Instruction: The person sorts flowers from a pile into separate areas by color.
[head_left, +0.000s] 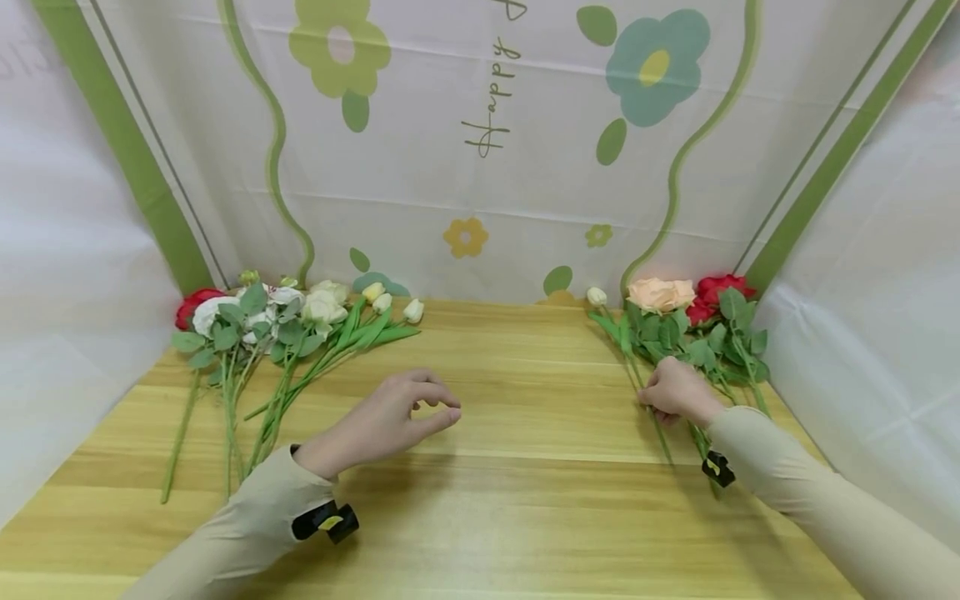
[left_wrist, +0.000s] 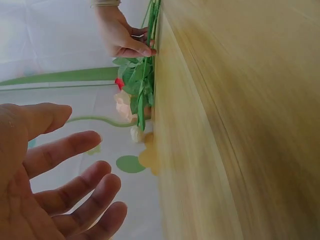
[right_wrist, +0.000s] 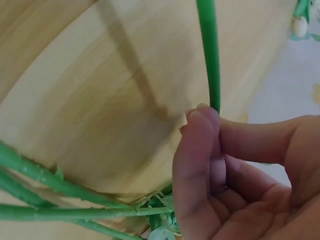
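Note:
My right hand (head_left: 681, 393) pinches the green stem (right_wrist: 209, 50) of a white tulip (head_left: 596, 297) between thumb and fingers, at the right of the table. Right beside it lie a peach rose (head_left: 662, 295) and red roses (head_left: 723, 293) with leafy stems. In the right wrist view, several other stems (right_wrist: 65, 212) pass below the hand and are not in its grip. Over the middle left of the table hovers my left hand (head_left: 386, 421), its fingers loosely bent and holding nothing. Its spread fingers show large in the left wrist view.
On the left of the wooden table (head_left: 510, 508) lies a row of flowers: a red one (head_left: 197, 308), white ones (head_left: 208, 317), a cream one (head_left: 325, 303) and several tulips (head_left: 412, 311). A flower-printed cloth (head_left: 420, 158) hangs behind, with white cloth at both sides.

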